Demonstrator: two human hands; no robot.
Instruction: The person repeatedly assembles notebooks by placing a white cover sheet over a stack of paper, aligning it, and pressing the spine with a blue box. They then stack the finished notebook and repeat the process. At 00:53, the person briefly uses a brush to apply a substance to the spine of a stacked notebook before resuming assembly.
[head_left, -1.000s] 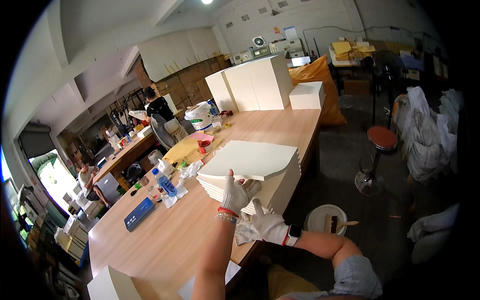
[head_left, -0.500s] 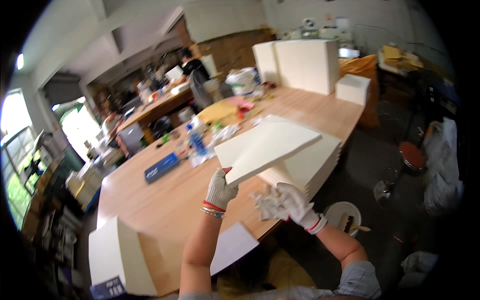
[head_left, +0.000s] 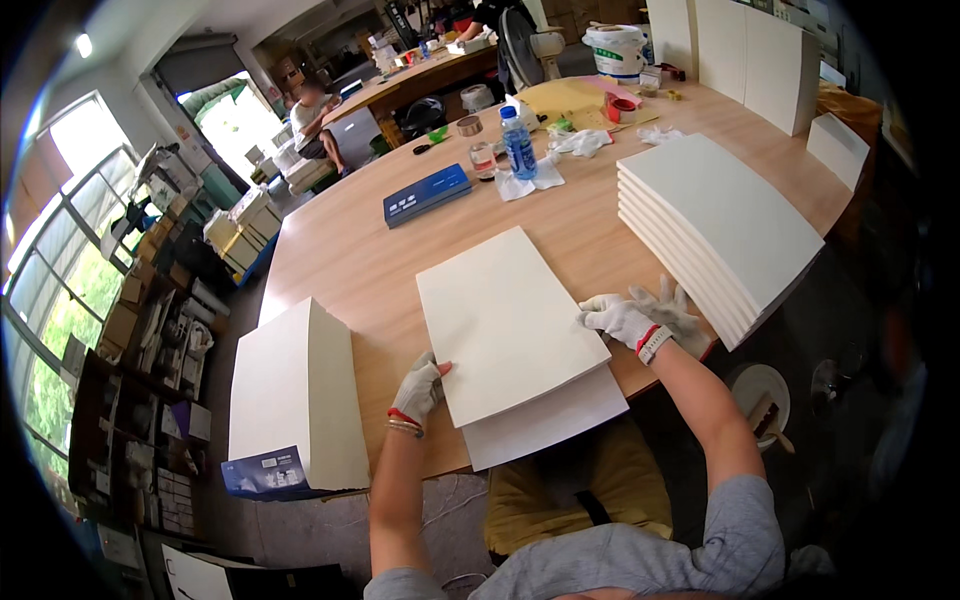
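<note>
One white pad (head_left: 505, 320) sat left of the pale stack (head_left: 722, 220), pinched at opposite edges by left hand (head_left: 417, 390) and right hand (head_left: 622, 320). Uneven pushing could've skewed it over the sheet (head_left: 550, 425) underneath, tbh.

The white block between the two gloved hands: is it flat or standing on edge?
Flat: the white block shows its broad face upward, between the left hand and right hand. Contact with the table: cannot tell.

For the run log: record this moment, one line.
left hand: gloved, at left edge of white block; right hand: gloved, at its right edge; white sheet: partly under block; white stack: right
</note>
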